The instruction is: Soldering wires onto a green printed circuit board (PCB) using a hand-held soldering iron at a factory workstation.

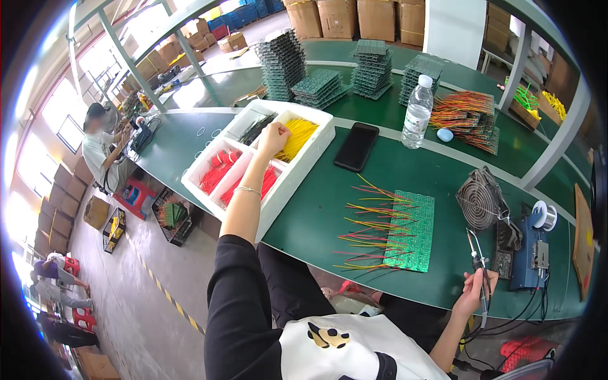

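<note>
My left hand (273, 139) is over a white foam tray (324, 137), its fingers curled closed at the edge of the yellow wires (300, 136). What they pinch, if anything, is hidden. Black wires (254, 128) lie in the compartment beside it, and red wires (214, 179) fill the nearer ones. Low on the right, my right hand (472, 291) grips a soldering iron (476, 256), tip pointing up and away from me. Between my hands a green circuit board (415, 234) lies flat, with red, yellow and black wires (367, 223) fanning out from its left side.
A black phone (356, 147), a water bottle (416, 117) and a wired board stack (465, 117) stand beyond the board. Bare board stacks (282, 66) line the back. At right are a small fan (481, 199), a blue soldering station (525, 253) and a solder spool (544, 216).
</note>
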The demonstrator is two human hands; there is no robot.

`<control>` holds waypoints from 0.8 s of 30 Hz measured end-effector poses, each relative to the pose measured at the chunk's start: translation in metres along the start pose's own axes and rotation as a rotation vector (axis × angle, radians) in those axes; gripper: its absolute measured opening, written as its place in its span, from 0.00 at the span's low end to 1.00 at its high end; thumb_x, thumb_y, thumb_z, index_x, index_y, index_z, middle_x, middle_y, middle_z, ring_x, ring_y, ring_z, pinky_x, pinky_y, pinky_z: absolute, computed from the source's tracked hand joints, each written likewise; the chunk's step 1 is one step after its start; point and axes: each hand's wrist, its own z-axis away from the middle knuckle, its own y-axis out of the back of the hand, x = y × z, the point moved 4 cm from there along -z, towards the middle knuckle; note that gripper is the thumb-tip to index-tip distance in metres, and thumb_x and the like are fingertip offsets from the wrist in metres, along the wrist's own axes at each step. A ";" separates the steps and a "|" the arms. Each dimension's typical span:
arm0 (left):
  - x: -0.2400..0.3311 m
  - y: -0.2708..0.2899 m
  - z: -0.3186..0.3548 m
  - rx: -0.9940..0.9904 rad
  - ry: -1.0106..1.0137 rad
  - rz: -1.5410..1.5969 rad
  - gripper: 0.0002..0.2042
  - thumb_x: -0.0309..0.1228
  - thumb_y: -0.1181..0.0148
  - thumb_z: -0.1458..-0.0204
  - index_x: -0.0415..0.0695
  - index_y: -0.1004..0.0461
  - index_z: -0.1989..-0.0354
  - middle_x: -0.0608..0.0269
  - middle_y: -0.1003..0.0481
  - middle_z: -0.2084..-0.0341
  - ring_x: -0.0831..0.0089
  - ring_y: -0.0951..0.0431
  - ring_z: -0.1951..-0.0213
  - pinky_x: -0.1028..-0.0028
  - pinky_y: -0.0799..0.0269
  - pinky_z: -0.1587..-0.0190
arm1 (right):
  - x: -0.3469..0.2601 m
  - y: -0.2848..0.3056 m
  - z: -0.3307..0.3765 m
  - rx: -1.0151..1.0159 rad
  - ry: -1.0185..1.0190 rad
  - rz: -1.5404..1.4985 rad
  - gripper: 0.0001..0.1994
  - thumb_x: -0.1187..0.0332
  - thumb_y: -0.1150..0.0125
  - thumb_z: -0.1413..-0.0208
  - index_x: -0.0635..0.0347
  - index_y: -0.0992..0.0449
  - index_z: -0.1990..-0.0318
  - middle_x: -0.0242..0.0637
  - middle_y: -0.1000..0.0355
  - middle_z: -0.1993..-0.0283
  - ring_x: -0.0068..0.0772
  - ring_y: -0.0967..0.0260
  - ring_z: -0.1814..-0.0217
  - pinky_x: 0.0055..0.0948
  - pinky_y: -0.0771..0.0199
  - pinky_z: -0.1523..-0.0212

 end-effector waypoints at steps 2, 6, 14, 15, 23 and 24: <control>-0.008 0.001 -0.004 0.021 0.001 0.075 0.08 0.28 0.37 0.61 0.40 0.22 0.72 0.57 0.23 0.78 0.69 0.22 0.73 0.73 0.28 0.68 | 0.001 -0.002 -0.001 0.005 0.014 0.007 0.07 0.69 0.47 0.44 0.58 0.38 0.71 0.26 0.42 0.85 0.11 0.52 0.86 0.16 0.33 0.73; -0.013 0.009 -0.003 0.051 0.232 0.372 0.11 0.26 0.36 0.62 0.41 0.21 0.66 0.60 0.22 0.75 0.77 0.24 0.73 0.79 0.30 0.68 | 0.001 -0.002 -0.003 0.014 0.016 0.048 0.07 0.69 0.47 0.44 0.58 0.37 0.71 0.26 0.43 0.84 0.11 0.53 0.87 0.13 0.36 0.76; -0.006 0.015 0.002 0.020 0.354 0.828 0.08 0.26 0.44 0.50 0.40 0.26 0.62 0.63 0.24 0.69 0.77 0.25 0.69 0.81 0.29 0.68 | 0.003 -0.001 -0.003 0.041 0.016 0.067 0.06 0.69 0.47 0.44 0.58 0.36 0.70 0.25 0.42 0.84 0.11 0.45 0.84 0.10 0.42 0.80; -0.005 0.014 0.001 0.020 0.363 0.841 0.07 0.26 0.45 0.50 0.39 0.26 0.63 0.61 0.24 0.69 0.76 0.25 0.68 0.81 0.29 0.67 | 0.004 0.000 -0.003 0.040 0.016 0.070 0.06 0.69 0.47 0.44 0.58 0.36 0.70 0.25 0.42 0.84 0.11 0.45 0.84 0.10 0.42 0.80; 0.010 0.018 -0.005 0.045 0.110 -0.069 0.12 0.36 0.43 0.55 0.45 0.25 0.63 0.56 0.24 0.72 0.66 0.23 0.67 0.67 0.30 0.62 | 0.004 -0.003 -0.003 0.014 0.019 0.036 0.06 0.69 0.47 0.44 0.58 0.36 0.70 0.25 0.41 0.84 0.12 0.45 0.84 0.09 0.43 0.81; 0.016 0.012 0.000 0.039 0.104 -0.065 0.12 0.36 0.43 0.55 0.45 0.25 0.63 0.56 0.24 0.72 0.66 0.23 0.67 0.67 0.30 0.62 | 0.004 -0.002 -0.003 0.022 0.021 0.040 0.06 0.69 0.47 0.44 0.58 0.36 0.70 0.25 0.41 0.84 0.12 0.45 0.84 0.09 0.43 0.81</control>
